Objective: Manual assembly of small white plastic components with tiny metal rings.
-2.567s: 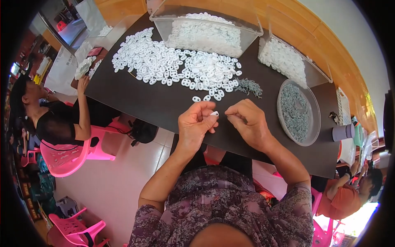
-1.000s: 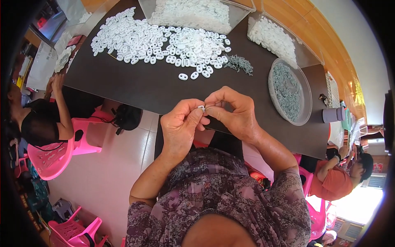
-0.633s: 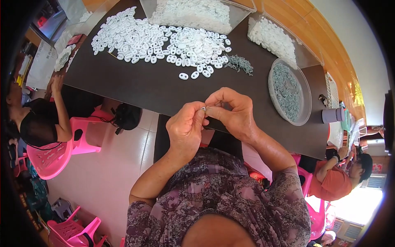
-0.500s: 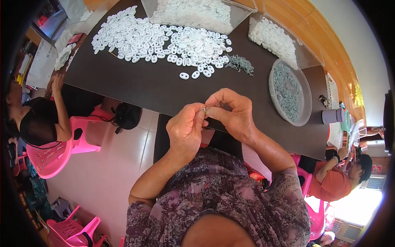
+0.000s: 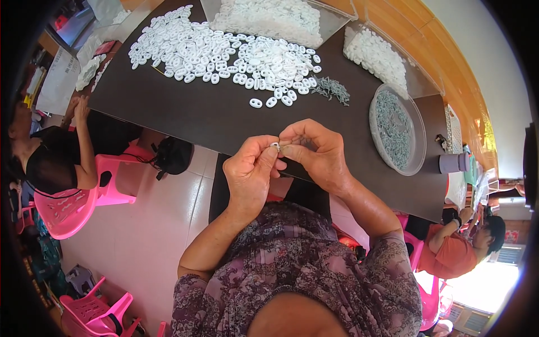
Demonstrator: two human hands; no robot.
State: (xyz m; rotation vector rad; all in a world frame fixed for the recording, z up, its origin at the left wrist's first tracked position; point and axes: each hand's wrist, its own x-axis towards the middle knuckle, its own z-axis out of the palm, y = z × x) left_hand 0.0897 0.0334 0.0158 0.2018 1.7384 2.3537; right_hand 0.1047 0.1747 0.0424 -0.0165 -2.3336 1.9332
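Observation:
My left hand [image 5: 250, 174] and my right hand [image 5: 318, 153] meet over the near edge of the dark table [image 5: 213, 115]. Between their fingertips sits a small white plastic piece [image 5: 275, 146], pinched from both sides; the right thumb and forefinger also seem to press a thin grey part against it. A wide heap of the same white pieces [image 5: 224, 48] lies on the table beyond my hands. A small pile of grey metal pins [image 5: 333, 89] lies to its right.
A round clear dish of grey parts [image 5: 395, 130] stands at right. Clear bins of white pieces [image 5: 275, 16] [image 5: 375, 51] line the far edge. A seated person [image 5: 48, 157] on a pink chair is at left, another person [image 5: 460, 247] at lower right.
My hands have drawn back from the table toward my body and stayed joined on the small white piece. In the last half second they barely shift.

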